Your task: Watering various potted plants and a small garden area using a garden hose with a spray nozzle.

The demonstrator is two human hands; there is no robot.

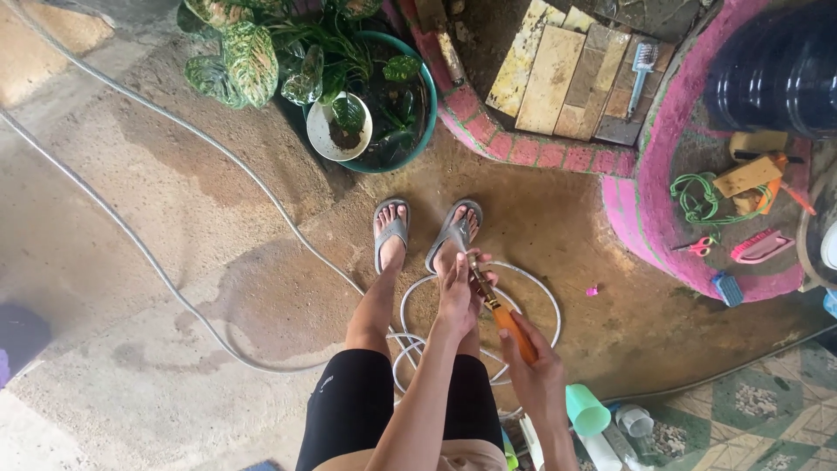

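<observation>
Down on the damp concrete floor (pixel 174 262) a person stands in grey flip-flops (pixel 391 231), both arms stretched forward over their feet. Their right hand (pixel 536 371) is clenched around the orange handle of a knife (pixel 504 318), the narrow blade running up and away toward the other hand. Their left hand (pixel 458 292) is curled closed at the blade's tip — it seems to pinch something small there, though what it grips is too tiny to make out. Just below the hands a loop of pale hose (pixel 545 301) lies coiled on the floor, and its long run snakes off to the far side of the yard. Ahead of the feet sits a teal pot (pixel 427 122) crowded with spotted green leaves, a white dish resting in it. To one side a pink-painted curved ledge (pixel 649 218) carries a green cord, scissors, a brush and yellow blocks — well apart from the hands. Near the right elbow stands a mint-green cup (pixel 586 410).
</observation>
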